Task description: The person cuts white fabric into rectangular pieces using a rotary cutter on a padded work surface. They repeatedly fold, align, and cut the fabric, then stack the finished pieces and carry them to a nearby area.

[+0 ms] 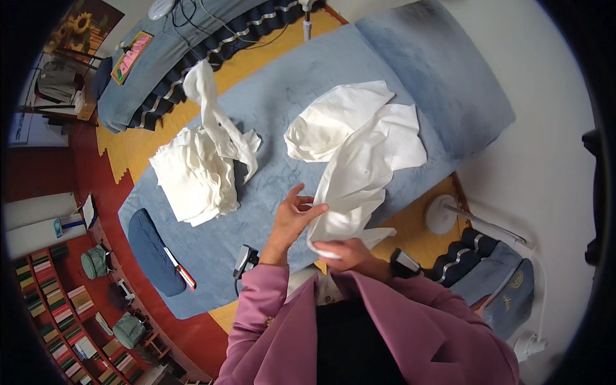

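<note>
A long crumpled white sheet (pixel 356 176) hangs over the front of the blue padded bed (pixel 269 96). My left hand (pixel 294 219) touches its left edge with the thumb, the other fingers loosely bent and apart. Lower down, my right hand (pixel 346 253) is closed on the same sheet's end. Another white sheet (pixel 327 122) lies bunched beyond it, overlapping. On the left of the bed is a thick pile of folded white sheets (pixel 189 179), with a loose twisted piece (pixel 208 96) on top.
A dark blue cushion (pixel 151 253) and a red-handled knife-like item (pixel 179 268) lie at the bed's left. Behind stands another blue bed (pixel 131 93). A shelf of books (pixel 64 301) is lower left; a lamp stand (pixel 441 212) and white wall (pixel 545 192) are right.
</note>
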`<state>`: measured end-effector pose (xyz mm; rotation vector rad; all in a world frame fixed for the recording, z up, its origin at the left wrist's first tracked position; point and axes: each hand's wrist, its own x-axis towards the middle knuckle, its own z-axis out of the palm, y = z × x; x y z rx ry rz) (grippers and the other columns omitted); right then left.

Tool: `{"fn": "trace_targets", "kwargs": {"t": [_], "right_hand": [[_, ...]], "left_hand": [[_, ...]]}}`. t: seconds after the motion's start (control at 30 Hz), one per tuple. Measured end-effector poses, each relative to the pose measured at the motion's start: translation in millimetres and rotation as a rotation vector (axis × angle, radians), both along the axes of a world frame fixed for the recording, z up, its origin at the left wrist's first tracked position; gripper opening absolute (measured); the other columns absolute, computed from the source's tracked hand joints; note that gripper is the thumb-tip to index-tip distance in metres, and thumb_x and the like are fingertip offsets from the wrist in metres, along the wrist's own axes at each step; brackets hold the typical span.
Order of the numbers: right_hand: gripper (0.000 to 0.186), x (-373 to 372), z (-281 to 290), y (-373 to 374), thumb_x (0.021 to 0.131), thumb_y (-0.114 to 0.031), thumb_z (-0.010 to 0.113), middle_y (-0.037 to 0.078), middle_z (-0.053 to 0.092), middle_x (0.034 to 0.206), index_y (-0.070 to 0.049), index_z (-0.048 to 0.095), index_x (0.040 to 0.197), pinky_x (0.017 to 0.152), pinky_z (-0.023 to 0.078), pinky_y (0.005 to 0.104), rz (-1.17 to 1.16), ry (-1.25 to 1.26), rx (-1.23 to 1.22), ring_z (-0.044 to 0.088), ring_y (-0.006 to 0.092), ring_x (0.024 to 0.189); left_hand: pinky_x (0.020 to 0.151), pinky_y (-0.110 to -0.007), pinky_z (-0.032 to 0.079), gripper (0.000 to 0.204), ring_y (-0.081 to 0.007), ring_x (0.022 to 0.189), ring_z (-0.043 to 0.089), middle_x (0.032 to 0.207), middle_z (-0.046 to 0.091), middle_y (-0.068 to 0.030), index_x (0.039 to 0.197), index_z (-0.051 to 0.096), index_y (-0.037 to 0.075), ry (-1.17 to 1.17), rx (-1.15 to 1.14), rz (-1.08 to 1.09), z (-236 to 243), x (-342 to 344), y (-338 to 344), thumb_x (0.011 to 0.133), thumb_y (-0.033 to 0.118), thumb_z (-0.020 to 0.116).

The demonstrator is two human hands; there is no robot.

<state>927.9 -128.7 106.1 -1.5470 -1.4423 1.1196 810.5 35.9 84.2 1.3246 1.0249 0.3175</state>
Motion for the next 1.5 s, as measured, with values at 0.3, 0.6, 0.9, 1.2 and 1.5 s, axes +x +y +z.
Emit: {"fn": "trace_targets", "kwargs": {"t": [0.3,0.6,0.9,1.2,1.5], "right_hand": [[0.021,15.8,-26.1,22.7,0.090,-0.021,0.069,0.013,0.065,0.095,-0.005,0.068,0.103,0.081,0.050,0.0415,-0.306,-0.011,-0.090,0.062,0.0333,0.093],[0.029,-4.3,24.0,126.5,0.077,-0.025,0.074,0.017,0.069,0.090,-0.005,0.068,0.096,0.071,0.051,0.0439,0.581,-0.293,0.277,0.065,0.0358,0.085],[0.022,51.3,70.6,145.9,0.077,-0.024,0.076,0.019,0.062,0.071,-0.005,0.068,0.084,0.061,0.048,0.0404,0.345,-0.144,0.023,0.061,0.0379,0.064],[0.024,36.1,125.3,117.5,0.055,0.003,0.062,0.007,0.057,0.077,-0.008,0.056,0.075,0.055,0.043,0.0368,-0.049,-0.799,0.855,0.056,0.0274,0.069],[0.031,39.8,-25.2,53.1,0.060,0.009,0.060,0.006,0.062,0.094,-0.008,0.059,0.086,0.071,0.043,0.0379,-0.046,-0.979,0.460,0.059,0.0269,0.089]], "left_hand": [[0.065,-0.024,0.046,0.012,-0.0095,0.072,0.059,0.085,0.064,0.0009,0.101,0.066,0.007,-0.057,-0.354,0.426,-20.1,-93.7,22.4,0.092,0.011,0.057],[0.084,-0.027,0.049,0.045,-0.0087,0.090,0.060,0.098,0.070,-0.0022,0.114,0.066,0.001,0.113,-0.153,-0.210,143.5,-147.1,-8.6,0.074,0.008,0.085],[0.063,-0.044,0.052,0.013,-0.0328,0.071,0.068,0.081,0.070,-0.0114,0.083,0.074,0.009,1.354,1.057,0.153,156.4,-291.6,21.3,0.073,0.005,0.066],[0.083,-0.040,0.046,0.020,-0.0284,0.095,0.063,0.095,0.068,-0.0073,0.096,0.068,0.009,1.260,1.472,0.628,139.3,-405.1,-28.5,0.076,0.010,0.069],[0.094,-0.044,0.041,0.015,-0.0257,0.104,0.059,0.102,0.065,-0.0020,0.089,0.067,0.016,1.222,1.191,0.393,-24.6,-452.1,-112.8,0.078,0.006,0.065]]}}
